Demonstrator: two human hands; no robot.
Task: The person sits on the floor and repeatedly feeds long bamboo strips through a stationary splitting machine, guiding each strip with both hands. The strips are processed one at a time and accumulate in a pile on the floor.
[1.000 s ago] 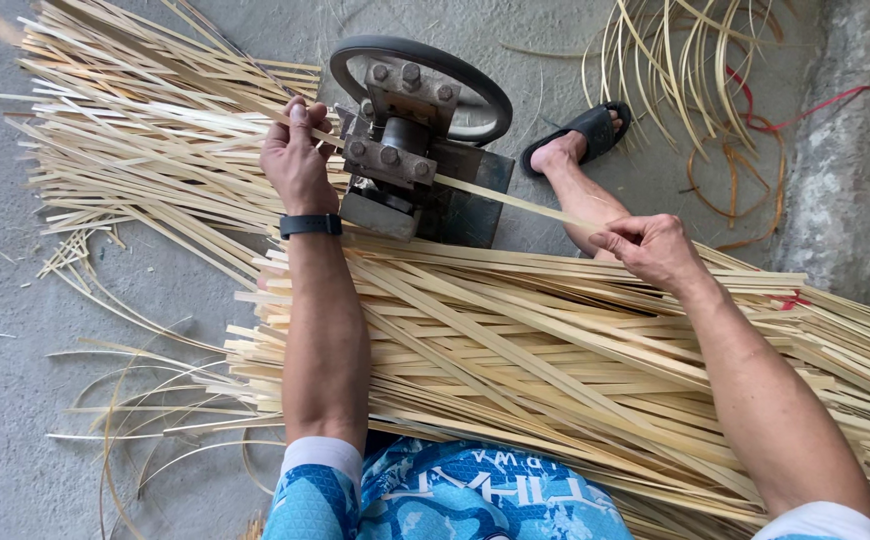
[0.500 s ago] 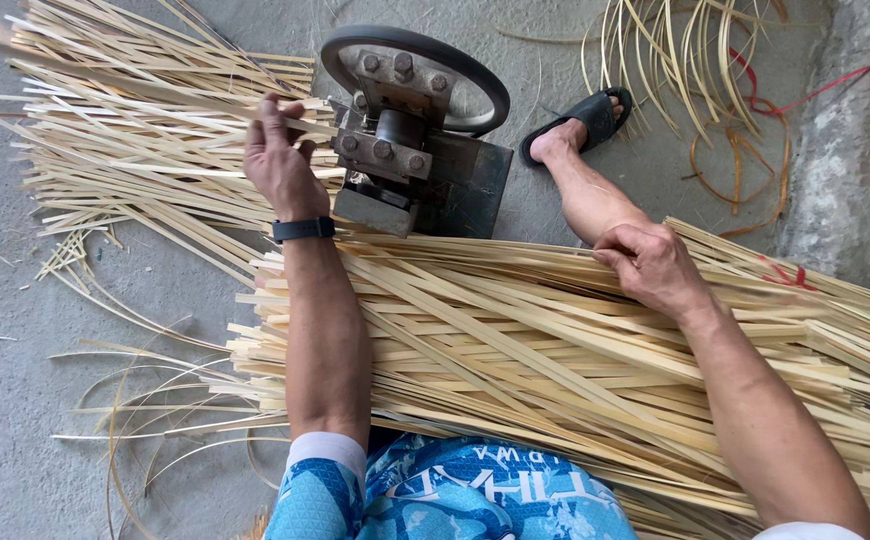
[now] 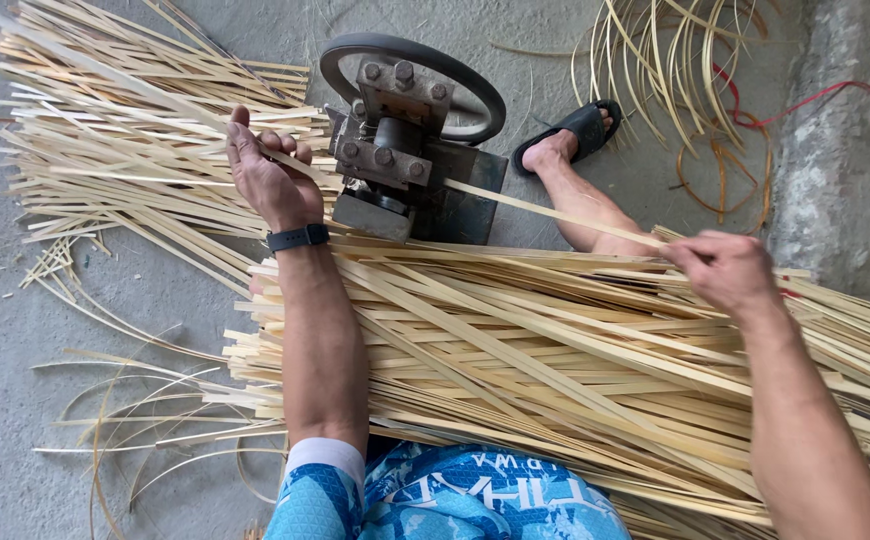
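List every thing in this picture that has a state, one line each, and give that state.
Left hand: closed on a thin strip beside the machine.
Right hand: pinching the strip that enters the machine.
Metal machine: upright on the floor, strip fed in.
Strip pile: lying across the lap.
Sandal: on the foot.

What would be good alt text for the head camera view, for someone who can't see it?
A person feeds a bamboo strip through a small metal machine on a concrete floor, right hand pinching the strip, left hand gripping strips at the machine's other side. A big pile of strips lies across their lap.
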